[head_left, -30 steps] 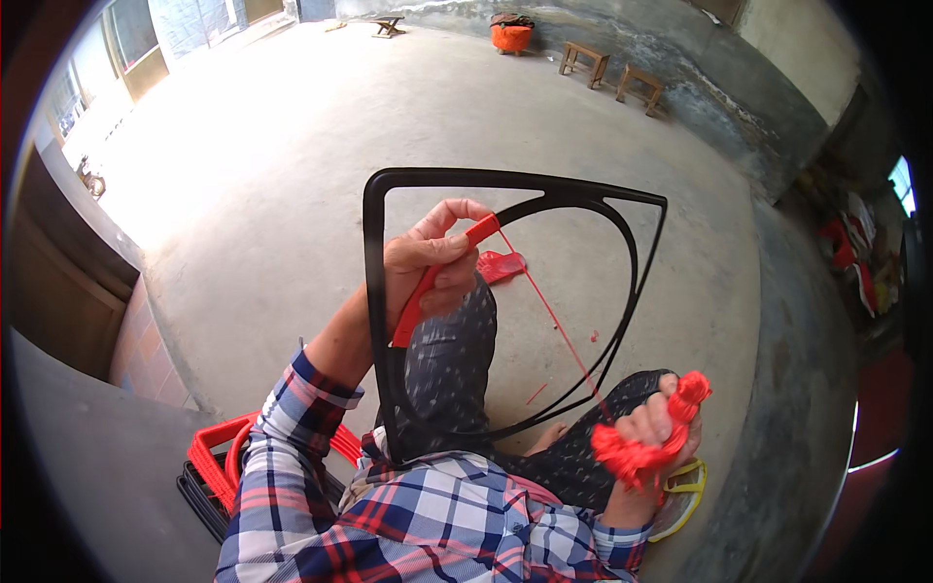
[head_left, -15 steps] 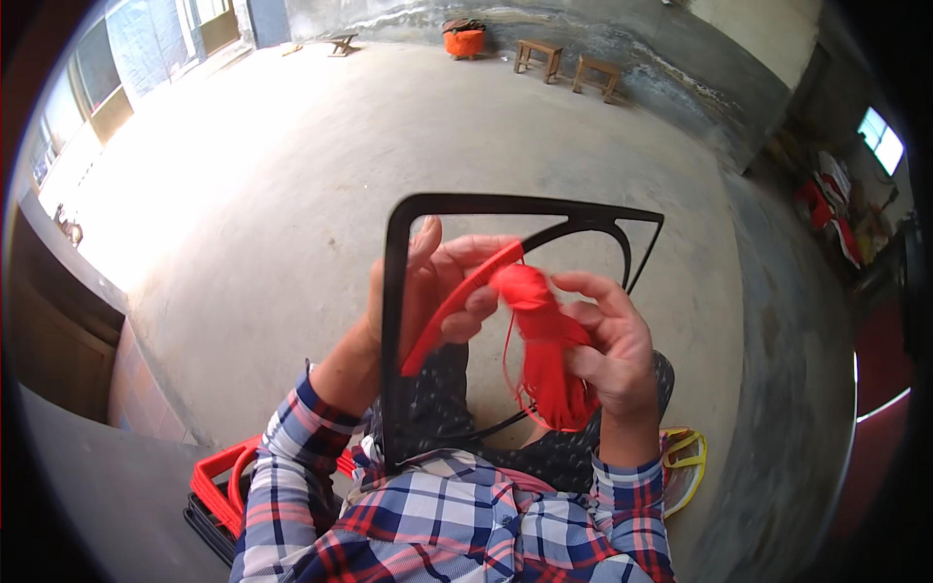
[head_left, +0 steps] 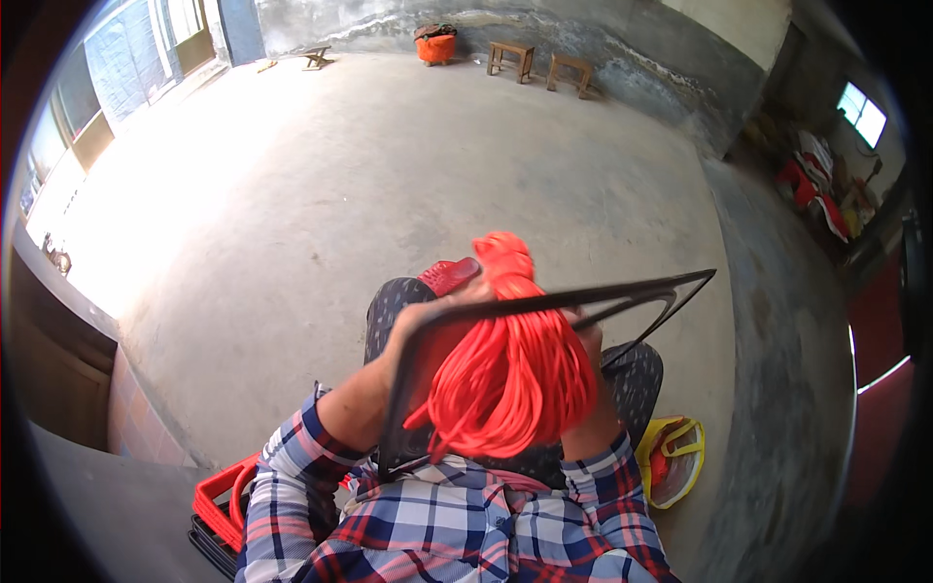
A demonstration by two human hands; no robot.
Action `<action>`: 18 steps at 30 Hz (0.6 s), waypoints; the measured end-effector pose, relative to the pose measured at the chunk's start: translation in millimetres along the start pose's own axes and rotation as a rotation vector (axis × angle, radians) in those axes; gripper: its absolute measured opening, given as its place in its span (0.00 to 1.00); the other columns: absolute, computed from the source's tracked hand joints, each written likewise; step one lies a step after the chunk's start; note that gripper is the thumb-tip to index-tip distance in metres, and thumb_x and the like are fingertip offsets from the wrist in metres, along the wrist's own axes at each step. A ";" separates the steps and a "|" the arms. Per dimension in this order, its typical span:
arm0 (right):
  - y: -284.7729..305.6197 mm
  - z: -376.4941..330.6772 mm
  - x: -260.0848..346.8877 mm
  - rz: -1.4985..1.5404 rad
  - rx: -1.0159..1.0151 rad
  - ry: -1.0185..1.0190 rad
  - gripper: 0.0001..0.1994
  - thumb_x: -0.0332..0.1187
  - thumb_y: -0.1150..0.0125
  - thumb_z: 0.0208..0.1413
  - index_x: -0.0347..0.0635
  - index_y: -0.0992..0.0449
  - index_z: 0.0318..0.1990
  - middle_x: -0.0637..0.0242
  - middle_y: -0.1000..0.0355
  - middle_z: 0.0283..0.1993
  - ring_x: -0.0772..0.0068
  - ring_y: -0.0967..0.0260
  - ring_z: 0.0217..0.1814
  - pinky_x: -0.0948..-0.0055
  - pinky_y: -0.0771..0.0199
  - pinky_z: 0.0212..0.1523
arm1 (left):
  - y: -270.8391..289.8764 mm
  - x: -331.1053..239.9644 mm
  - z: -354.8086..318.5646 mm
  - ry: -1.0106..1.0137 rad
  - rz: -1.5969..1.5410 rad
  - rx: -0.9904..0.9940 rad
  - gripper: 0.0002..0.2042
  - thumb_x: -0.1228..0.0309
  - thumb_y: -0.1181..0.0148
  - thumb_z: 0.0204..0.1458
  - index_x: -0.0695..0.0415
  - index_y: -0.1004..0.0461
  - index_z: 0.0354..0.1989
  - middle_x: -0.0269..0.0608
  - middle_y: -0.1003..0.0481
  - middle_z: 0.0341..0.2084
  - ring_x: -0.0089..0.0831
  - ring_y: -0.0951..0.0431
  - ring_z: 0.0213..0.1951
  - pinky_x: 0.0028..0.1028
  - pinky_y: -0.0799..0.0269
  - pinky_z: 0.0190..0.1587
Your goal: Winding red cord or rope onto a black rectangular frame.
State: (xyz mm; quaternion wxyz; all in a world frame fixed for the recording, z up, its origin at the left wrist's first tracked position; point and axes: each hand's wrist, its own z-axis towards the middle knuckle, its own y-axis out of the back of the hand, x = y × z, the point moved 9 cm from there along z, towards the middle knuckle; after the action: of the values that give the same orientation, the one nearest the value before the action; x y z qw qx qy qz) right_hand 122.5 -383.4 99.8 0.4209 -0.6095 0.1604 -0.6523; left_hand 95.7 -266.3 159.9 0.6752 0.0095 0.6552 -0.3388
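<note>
Red cord skein sat btwn L hand & R hand, latter prob. nearer — long axis pointing toward plaid shirt, black frame crossing it. Hands apart, either side; fingers mostly hidden, couldn't tell grip.

I'm seeing daylight flooding in from the left, bleaching that side of the floor nearly white. On the right the room is sinking into dimness, with only a small window glowing there. The frame and the top of the red cord are blurring. The fisheye is curving the far wall, and black is ringing my view.
</note>
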 end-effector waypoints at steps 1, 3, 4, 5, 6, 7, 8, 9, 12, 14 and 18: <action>24.4 8.9 -15.6 -0.125 0.157 0.150 0.29 0.47 0.38 0.57 0.29 0.31 0.55 0.53 0.29 0.56 0.64 0.30 0.56 0.64 0.32 0.60 | 2.3 10.6 -1.9 0.119 -0.036 -0.147 0.23 0.63 0.47 0.62 0.68 0.36 0.60 0.46 0.32 0.57 0.32 0.31 0.59 0.30 0.39 0.63; -24.4 11.8 8.2 0.118 0.384 -0.018 0.29 0.46 0.39 0.59 0.27 0.33 0.56 0.54 0.28 0.54 0.66 0.30 0.55 0.66 0.30 0.58 | -37.0 -2.7 16.3 0.067 -0.326 0.052 0.20 0.64 0.49 0.64 0.65 0.35 0.58 0.43 0.31 0.53 0.27 0.30 0.54 0.28 0.37 0.59; -67.7 15.8 34.6 0.195 0.516 0.089 0.27 0.45 0.42 0.61 0.28 0.32 0.55 0.55 0.28 0.53 0.66 0.28 0.54 0.65 0.28 0.57 | -18.2 2.2 29.2 -0.108 0.052 -0.061 0.18 0.65 0.51 0.65 0.62 0.35 0.59 0.46 0.30 0.51 0.26 0.28 0.52 0.25 0.37 0.58; -61.9 24.9 34.0 0.261 0.354 0.058 0.26 0.45 0.42 0.61 0.29 0.33 0.56 0.55 0.27 0.52 0.64 0.28 0.54 0.63 0.28 0.57 | -4.1 22.9 26.8 0.038 -0.246 -0.117 0.20 0.61 0.54 0.65 0.61 0.35 0.59 0.47 0.30 0.50 0.29 0.27 0.47 0.25 0.33 0.52; -49.3 30.0 36.4 0.306 0.179 0.043 0.26 0.44 0.42 0.61 0.30 0.33 0.56 0.55 0.27 0.52 0.63 0.28 0.54 0.62 0.28 0.57 | 1.5 37.3 23.1 0.193 -0.555 -0.146 0.22 0.56 0.56 0.65 0.61 0.35 0.59 0.48 0.30 0.49 0.32 0.26 0.42 0.25 0.30 0.45; -19.2 33.3 26.9 0.525 0.033 -0.024 0.24 0.44 0.45 0.62 0.33 0.32 0.57 0.56 0.27 0.52 0.61 0.27 0.53 0.58 0.28 0.58 | -40.1 15.2 6.8 0.295 -0.702 0.299 0.34 0.42 0.64 0.63 0.63 0.36 0.60 0.48 0.28 0.38 0.32 0.30 0.29 0.24 0.33 0.27; 5.5 37.5 37.2 0.427 0.073 0.224 0.20 0.42 0.46 0.62 0.37 0.30 0.55 0.57 0.26 0.51 0.61 0.28 0.54 0.57 0.30 0.59 | -41.3 12.4 11.5 0.294 -0.508 0.382 0.43 0.33 0.70 0.58 0.64 0.38 0.63 0.43 0.30 0.28 0.26 0.37 0.21 0.22 0.44 0.18; 37.0 39.0 29.7 0.369 -0.023 0.270 0.18 0.41 0.48 0.61 0.38 0.29 0.53 0.58 0.26 0.50 0.62 0.28 0.54 0.57 0.30 0.60 | -37.9 11.8 13.9 0.281 -0.396 0.326 0.44 0.32 0.70 0.57 0.63 0.38 0.63 0.41 0.32 0.25 0.24 0.39 0.19 0.21 0.46 0.18; 65.9 19.8 14.5 0.218 -0.346 0.228 0.16 0.38 0.52 0.57 0.38 0.26 0.46 0.58 0.25 0.49 0.60 0.29 0.55 0.59 0.32 0.60 | -27.8 -2.9 17.3 0.196 -0.259 0.199 0.44 0.31 0.66 0.57 0.65 0.35 0.61 0.41 0.33 0.20 0.20 0.40 0.14 0.16 0.43 0.16; 80.2 0.2 9.8 0.219 -0.169 0.181 0.20 0.40 0.54 0.54 0.33 0.26 0.45 0.50 0.28 0.54 0.52 0.31 0.58 0.52 0.34 0.60 | -16.4 -4.9 18.1 0.185 -0.152 0.111 0.42 0.33 0.61 0.56 0.62 0.34 0.61 0.35 0.35 0.20 0.19 0.40 0.17 0.17 0.49 0.17; 31.5 -31.2 64.0 0.312 -0.084 0.317 0.16 0.41 0.53 0.56 0.37 0.28 0.41 0.52 0.29 0.52 0.51 0.33 0.58 0.49 0.39 0.63 | 9.4 -8.7 16.0 0.166 -0.159 0.136 0.30 0.44 0.55 0.62 0.61 0.33 0.57 0.33 0.35 0.19 0.17 0.40 0.16 0.18 0.49 0.15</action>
State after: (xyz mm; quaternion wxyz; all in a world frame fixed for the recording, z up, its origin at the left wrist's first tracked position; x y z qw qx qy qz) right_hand 110.8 -459.2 112.8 0.4605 -0.4841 0.3440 -0.6597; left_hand 114.9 -262.5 165.8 0.5875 0.0312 0.6830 -0.4328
